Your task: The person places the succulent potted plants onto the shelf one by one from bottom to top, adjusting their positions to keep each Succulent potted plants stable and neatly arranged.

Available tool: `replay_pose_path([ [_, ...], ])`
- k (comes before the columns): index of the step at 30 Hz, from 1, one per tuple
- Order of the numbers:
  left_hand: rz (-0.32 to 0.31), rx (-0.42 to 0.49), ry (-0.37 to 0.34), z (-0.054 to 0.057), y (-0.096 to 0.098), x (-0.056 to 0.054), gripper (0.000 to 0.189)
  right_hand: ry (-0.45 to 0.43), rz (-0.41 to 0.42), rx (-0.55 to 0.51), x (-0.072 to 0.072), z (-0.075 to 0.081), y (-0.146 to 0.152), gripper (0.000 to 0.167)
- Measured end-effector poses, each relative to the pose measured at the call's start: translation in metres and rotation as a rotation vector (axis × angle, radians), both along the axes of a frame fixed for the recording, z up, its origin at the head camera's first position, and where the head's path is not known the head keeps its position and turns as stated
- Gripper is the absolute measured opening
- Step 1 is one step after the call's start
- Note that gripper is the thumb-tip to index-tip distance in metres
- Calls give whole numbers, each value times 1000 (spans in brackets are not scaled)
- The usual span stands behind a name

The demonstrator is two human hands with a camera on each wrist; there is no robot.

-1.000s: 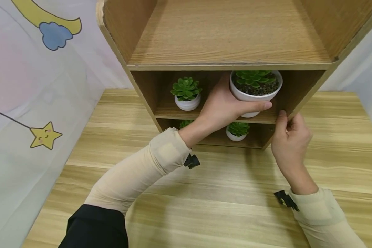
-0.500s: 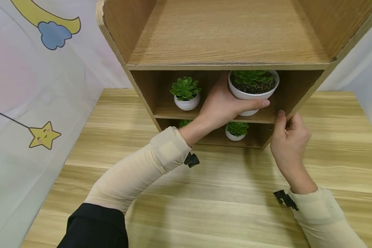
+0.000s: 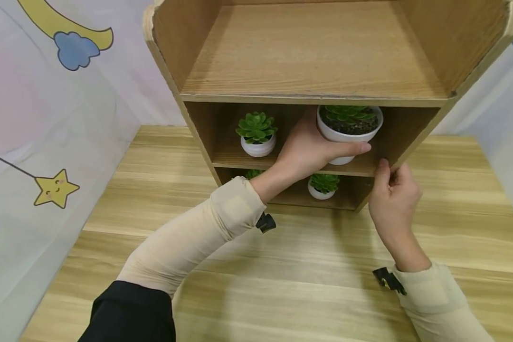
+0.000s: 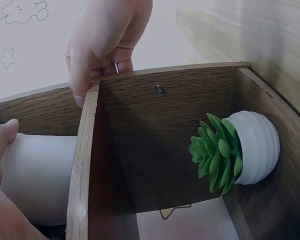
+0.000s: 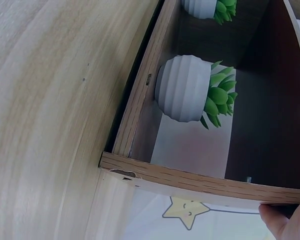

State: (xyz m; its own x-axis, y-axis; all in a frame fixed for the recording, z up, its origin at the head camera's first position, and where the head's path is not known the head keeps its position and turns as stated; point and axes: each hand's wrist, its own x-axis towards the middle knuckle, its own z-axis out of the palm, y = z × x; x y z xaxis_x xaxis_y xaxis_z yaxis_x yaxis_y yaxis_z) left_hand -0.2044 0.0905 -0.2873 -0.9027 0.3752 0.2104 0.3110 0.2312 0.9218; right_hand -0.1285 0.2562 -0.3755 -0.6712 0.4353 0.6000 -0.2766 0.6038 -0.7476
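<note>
My left hand (image 3: pixel 305 145) grips a large potted succulent (image 3: pixel 342 137) by its smooth white pot, thumb across the front. The pot stands in the right half of the middle compartment of a small wooden shelf unit (image 3: pixel 316 57). In the left wrist view the base of the white pot (image 4: pixel 40 175) is right at the middle board. My right hand (image 3: pixel 395 197) pinches the front edge of the unit's right side, where the middle board meets it. The left hand's fingers are hidden behind the pot.
A small potted succulent (image 3: pixel 257 135) is at left in the middle compartment. Below it, another succulent (image 3: pixel 253 174) is partly hidden by my forearm, with a third (image 3: pixel 323 185) at right. The unit stands on a wood-grain table (image 3: pixel 290 280) before a printed cloth backdrop (image 3: pixel 17 114).
The shelf unit appears a little lower in the head view, showing more of its top compartment. Both hands keep their holds, on the pot and on the unit's side.
</note>
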Motion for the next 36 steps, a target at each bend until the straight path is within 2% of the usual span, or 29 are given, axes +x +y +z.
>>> replay_pose_path([
  [11,-16,7,-2,1,-1,-1,95,-8,-15,-22,0,-1,-2,26],
  [18,-48,19,-7,-1,0,-1,95,0,-47,-13,0,-3,0,24],
  [24,-36,10,-27,-1,-3,0,96,-3,-36,-4,-2,-4,-2,24],
  [30,-43,17,-5,-3,-4,0,96,5,-12,6,-1,-3,-2,25],
  [36,-44,-10,-12,-2,-3,0,99,6,-37,-2,-1,-3,0,25],
])
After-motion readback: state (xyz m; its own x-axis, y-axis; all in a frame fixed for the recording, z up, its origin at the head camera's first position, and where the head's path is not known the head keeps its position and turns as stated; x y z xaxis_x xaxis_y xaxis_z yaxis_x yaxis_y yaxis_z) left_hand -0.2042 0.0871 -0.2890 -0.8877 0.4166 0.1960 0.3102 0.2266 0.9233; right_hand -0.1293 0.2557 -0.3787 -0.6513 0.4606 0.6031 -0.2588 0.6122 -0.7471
